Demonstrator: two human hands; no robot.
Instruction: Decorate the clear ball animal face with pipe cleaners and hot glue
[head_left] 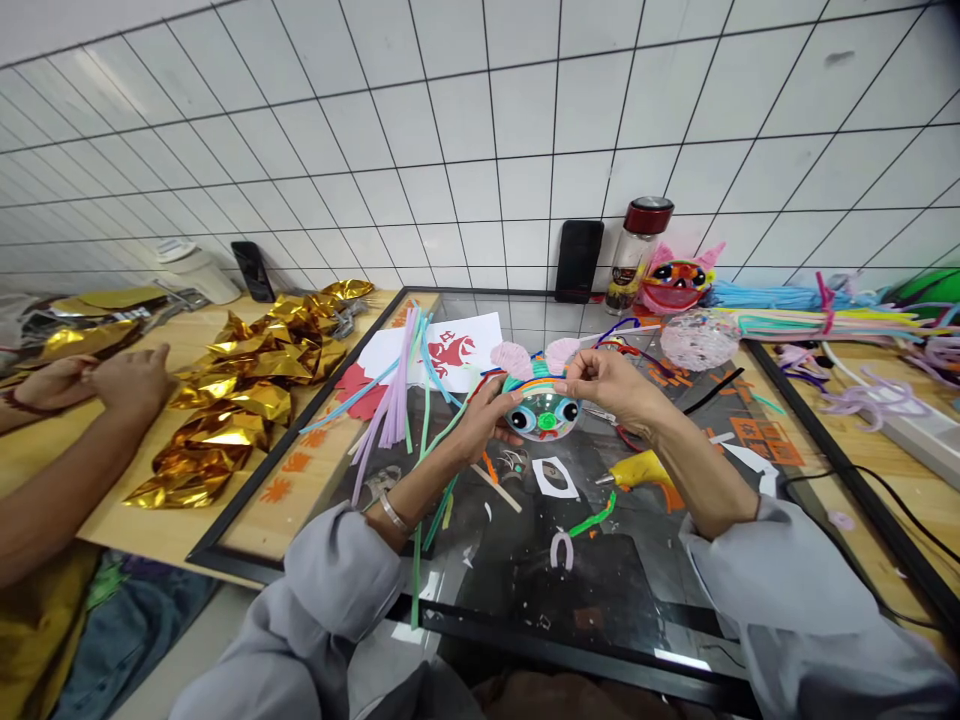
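Note:
Between my hands, above the glass-topped table, is a clear round ornament [541, 422] made up as an animal face. It has big blue-and-black eyes, a green nose, coloured pipe-cleaner bands over the brow and two pink ears. My left hand [487, 418] grips its left side, fingers curled round the edge. At its upper right, by the right ear, the fingers of my right hand [596, 383] pinch the rim; a small piece between them cannot be made out. A yellow glue gun [641, 470] lies under my right forearm. Below are a green pipe-cleaner piece [594, 517] and a bent pale pink one [561, 550].
Loose pipe cleaners [394, 400] and a paper with a red cutout [457, 350] lie left. Crumpled gold foil [240, 390] sits beside a co-worker's hands [127, 380]. At the back stand a phone [579, 260], a glass bottle [637, 250] and a finished pink-eared face [676, 280].

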